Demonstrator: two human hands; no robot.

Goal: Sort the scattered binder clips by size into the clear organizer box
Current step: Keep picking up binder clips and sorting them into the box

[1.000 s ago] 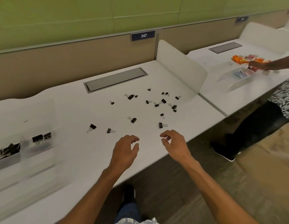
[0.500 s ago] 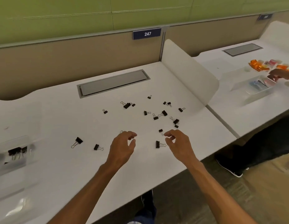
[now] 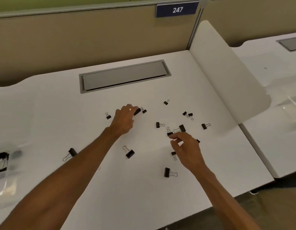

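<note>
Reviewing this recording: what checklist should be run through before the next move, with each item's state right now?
1. Left hand grips the larger clip: ok, fingers curled over it.
2. Right hand has pinched the small clip: cannot tell, fingertips meet it.
3. Organizer box in view: ok, at the far left edge, blurred.
4. Matching compartment identified: cannot tell.
5. Path to the box free: ok, only loose clips lie between.
6. Desk sorted: not ok, many clips lie scattered.

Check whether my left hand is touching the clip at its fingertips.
Touching. Head view: fingertips of the left hand curl over the near end of the clip, no gap.
</note>
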